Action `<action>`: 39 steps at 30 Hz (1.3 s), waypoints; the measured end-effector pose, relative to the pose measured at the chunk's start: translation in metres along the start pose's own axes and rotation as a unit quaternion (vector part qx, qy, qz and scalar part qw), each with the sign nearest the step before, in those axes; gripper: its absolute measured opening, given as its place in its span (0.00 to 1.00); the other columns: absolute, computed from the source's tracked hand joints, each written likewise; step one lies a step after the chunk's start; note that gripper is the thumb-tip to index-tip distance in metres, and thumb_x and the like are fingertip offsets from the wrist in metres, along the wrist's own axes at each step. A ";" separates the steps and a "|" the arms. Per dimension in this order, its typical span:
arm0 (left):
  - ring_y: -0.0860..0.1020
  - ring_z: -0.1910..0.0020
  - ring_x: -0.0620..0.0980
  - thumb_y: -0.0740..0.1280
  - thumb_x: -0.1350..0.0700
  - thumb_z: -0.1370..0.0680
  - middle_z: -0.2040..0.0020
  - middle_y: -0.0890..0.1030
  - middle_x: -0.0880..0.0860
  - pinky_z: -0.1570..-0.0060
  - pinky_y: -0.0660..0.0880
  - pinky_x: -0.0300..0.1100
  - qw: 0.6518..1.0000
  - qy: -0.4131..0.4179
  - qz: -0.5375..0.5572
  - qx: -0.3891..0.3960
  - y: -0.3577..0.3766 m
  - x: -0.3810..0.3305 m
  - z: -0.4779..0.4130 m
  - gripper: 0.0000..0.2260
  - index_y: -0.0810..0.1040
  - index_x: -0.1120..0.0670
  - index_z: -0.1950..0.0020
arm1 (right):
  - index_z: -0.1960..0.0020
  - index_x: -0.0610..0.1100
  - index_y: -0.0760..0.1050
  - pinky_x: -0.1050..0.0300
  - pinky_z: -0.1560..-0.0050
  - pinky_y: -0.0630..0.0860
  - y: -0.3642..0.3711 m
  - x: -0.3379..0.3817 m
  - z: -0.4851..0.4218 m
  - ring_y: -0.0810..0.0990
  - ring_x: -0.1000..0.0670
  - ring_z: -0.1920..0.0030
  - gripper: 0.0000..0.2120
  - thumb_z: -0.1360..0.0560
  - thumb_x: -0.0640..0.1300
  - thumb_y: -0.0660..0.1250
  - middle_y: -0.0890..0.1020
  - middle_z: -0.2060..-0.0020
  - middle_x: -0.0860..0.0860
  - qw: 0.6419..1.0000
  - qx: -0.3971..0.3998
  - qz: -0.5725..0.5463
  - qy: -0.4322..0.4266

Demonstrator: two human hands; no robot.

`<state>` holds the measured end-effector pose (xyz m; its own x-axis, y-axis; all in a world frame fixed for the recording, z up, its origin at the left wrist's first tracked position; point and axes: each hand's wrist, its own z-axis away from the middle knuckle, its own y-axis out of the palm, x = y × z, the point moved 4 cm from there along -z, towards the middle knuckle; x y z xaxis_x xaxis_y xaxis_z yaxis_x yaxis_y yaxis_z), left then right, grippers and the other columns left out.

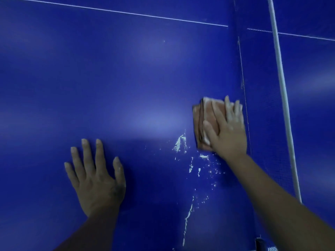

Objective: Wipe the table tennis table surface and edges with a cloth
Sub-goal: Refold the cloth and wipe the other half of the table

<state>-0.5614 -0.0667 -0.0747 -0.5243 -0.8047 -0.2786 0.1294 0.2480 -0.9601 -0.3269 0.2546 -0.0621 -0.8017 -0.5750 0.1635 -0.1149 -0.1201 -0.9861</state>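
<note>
Orange folded cloth (203, 120) (white-smeared) under flat right hand (228, 131); left hand (96, 178) flat on table (126, 78).

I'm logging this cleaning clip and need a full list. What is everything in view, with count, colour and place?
table: one, blue, fills the view
white line: one, thin, crosses the table near the top and carries on past the net
net: one, blue mesh with a white top band, runs top to bottom on the right
cloth: one, orange-pink, folded, on the table beside the net
smears: several, whitish streaks and specks, below and left of the cloth
dark object: one, black, bottom edge by the net; unidentifiable
left hand: flat on the table, lower left, fingers spread
right hand: presses flat on the cloth
</note>
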 end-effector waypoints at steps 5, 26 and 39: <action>0.49 0.11 0.58 0.57 0.42 0.15 0.10 0.55 0.54 0.14 0.47 0.65 1.000 0.000 0.003 0.005 0.002 -0.002 0.000 0.32 0.62 0.53 0.12 | 0.13 0.58 0.57 0.38 0.14 0.46 0.006 0.019 0.040 0.43 0.40 0.13 0.32 0.14 0.68 0.54 0.51 0.12 0.49 1.000 0.002 0.003 -0.010; 0.56 0.12 0.62 0.59 0.44 0.15 0.11 0.60 0.55 0.16 0.54 0.70 0.999 0.026 0.005 -0.038 0.008 0.003 -0.002 0.31 0.66 0.54 0.13 | 0.19 0.49 0.72 0.33 0.16 0.51 0.007 0.171 -0.190 0.56 0.32 0.15 0.31 0.17 0.64 0.63 0.64 0.16 0.44 0.888 0.082 -0.011 -0.452; 0.55 0.12 0.62 0.60 0.46 0.16 0.12 0.60 0.57 0.16 0.53 0.70 0.999 0.022 0.007 -0.036 0.007 0.002 -0.003 0.31 0.66 0.55 0.14 | 0.20 0.49 0.73 0.33 0.16 0.52 0.017 0.183 -0.105 0.60 0.31 0.17 0.31 0.17 0.64 0.65 0.65 0.17 0.42 0.880 0.091 -0.019 -0.466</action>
<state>-0.5636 -0.0648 -0.0816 -0.5592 -0.7772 -0.2887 0.0773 0.2978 -0.9515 -0.5368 0.2320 -0.0520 0.0390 -0.9714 0.2342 0.0323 -0.2331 -0.9719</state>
